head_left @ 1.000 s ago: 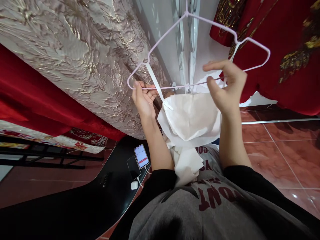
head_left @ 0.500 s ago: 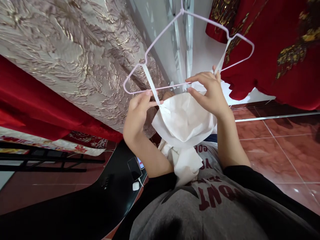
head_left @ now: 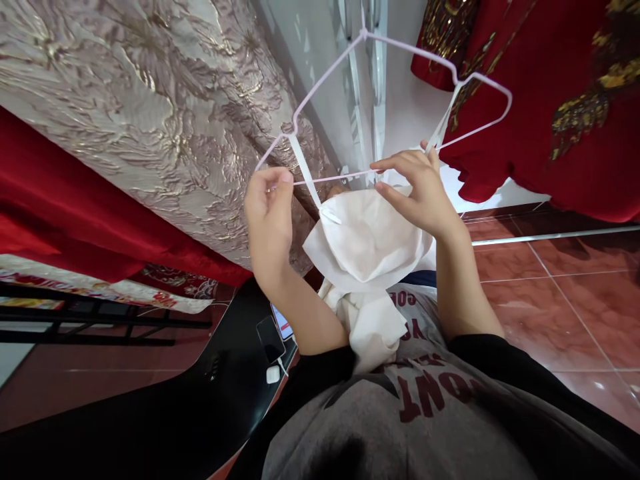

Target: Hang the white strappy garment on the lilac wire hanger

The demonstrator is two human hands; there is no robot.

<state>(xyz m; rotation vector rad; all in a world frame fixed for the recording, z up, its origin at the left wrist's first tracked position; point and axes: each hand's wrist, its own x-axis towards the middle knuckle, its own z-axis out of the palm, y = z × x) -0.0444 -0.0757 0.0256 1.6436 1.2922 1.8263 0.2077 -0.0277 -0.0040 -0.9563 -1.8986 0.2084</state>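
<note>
The left hand (head_left: 266, 217) pinches a thin pale-pink clothes hanger (head_left: 364, 33) at its corner; the right hand (head_left: 423, 190) has thumb and forefinger spread by the lower bar (head_left: 340, 177) (whether other fingers hold the narrow white strap (head_left: 446, 120), I cannot tell). A white cloth garment (head_left: 370, 233) hangs below, and might slip off if the hanger tilts.

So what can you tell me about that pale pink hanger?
The thin, pale pink hanger, possibly plastic or coated wire, has sloping shoulders, a notch on each side and a straight bottom bar. Its neck runs out of the picture's top. It sits slightly tilted, right end higher. Flat white straps hang from both notches. The left fingers hold its lower left end; the right fingers are at the bar.
</note>
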